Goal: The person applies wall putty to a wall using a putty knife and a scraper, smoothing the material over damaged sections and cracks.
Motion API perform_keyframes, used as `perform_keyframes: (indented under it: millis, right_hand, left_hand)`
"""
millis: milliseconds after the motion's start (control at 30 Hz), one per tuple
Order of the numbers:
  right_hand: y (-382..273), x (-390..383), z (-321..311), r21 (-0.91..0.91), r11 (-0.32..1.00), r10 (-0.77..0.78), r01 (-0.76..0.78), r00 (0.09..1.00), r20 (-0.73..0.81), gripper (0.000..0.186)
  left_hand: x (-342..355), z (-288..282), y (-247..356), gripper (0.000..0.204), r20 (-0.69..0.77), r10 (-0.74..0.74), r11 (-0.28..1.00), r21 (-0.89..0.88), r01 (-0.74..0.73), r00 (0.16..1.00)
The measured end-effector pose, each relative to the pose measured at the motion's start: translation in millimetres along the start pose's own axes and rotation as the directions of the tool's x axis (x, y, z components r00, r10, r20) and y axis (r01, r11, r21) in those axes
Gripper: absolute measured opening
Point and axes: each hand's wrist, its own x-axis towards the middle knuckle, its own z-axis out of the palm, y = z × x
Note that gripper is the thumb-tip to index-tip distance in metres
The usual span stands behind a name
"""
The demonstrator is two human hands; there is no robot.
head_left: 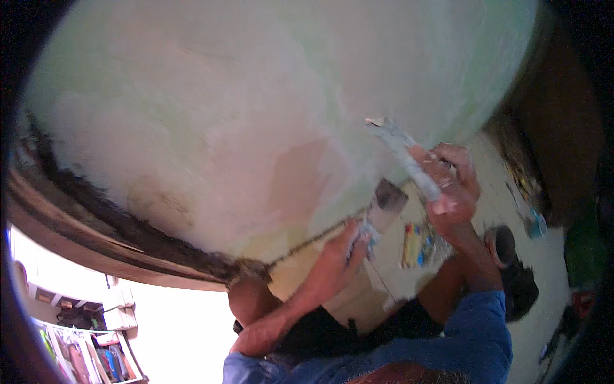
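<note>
In front of me is a wall with patchy white plaster over pale green, and a damper-looking darker patch low on it. My left hand is closed around the smeared handle of a putty knife, whose flat blade points up and right near the wall's base. Higher on the right, my right hand grips a long, flat tool coated in white putty. Its far end slants up and left before the wall; I cannot tell whether it touches. White putty smears the right hand's fingers.
Colourful packets lie on the tiled floor between my hands and knees. Right of them stand a round can and a light-blue roll. A dark brown panel rises far right. At left are a rough wooden frame and a bright opening.
</note>
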Motion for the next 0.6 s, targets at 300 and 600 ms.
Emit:
perform_keyframes:
  millis: [300, 600]
  right_hand:
    - [11.8, 146.2, -2.5, 0.468, 0.836, 0.303, -0.285, 0.952, 0.039, 0.021]
    - [-6.1, 194.4, -3.0, 0.474, 0.877, 0.052, -0.077, 0.996, 0.066, 0.025]
  left_hand:
    - [5.5, -5.6, -0.9, 0.021, 0.273, -0.272, 0.932, -0.163, 0.323, 0.923]
    - [4.7, -3.2, -3.6, 0.021, 0.211, -0.095, 0.983, -0.134, 0.125, 0.973]
